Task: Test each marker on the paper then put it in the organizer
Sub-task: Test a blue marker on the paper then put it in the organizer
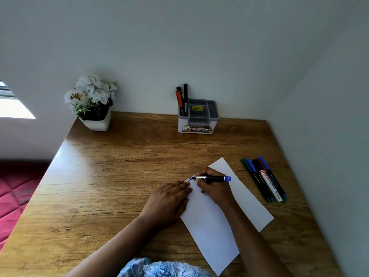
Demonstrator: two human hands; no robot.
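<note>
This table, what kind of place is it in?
Probably a study corner at home: a wooden table pushed into a wall corner, a flower pot, an organizer holding markers, and what looks like red quilted bedding beside it.

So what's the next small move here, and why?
Probably lift the blue marker off the paper: the right hand has its tip on scribbles already there, the left hand pressing the sheet flat. Then it goes to the organizer.

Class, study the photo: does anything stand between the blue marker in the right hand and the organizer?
Nothing visible does. Only bare desk lies between the marker and the organizer; the flowerpot stands far left, the loose markers lie to the right.
</note>
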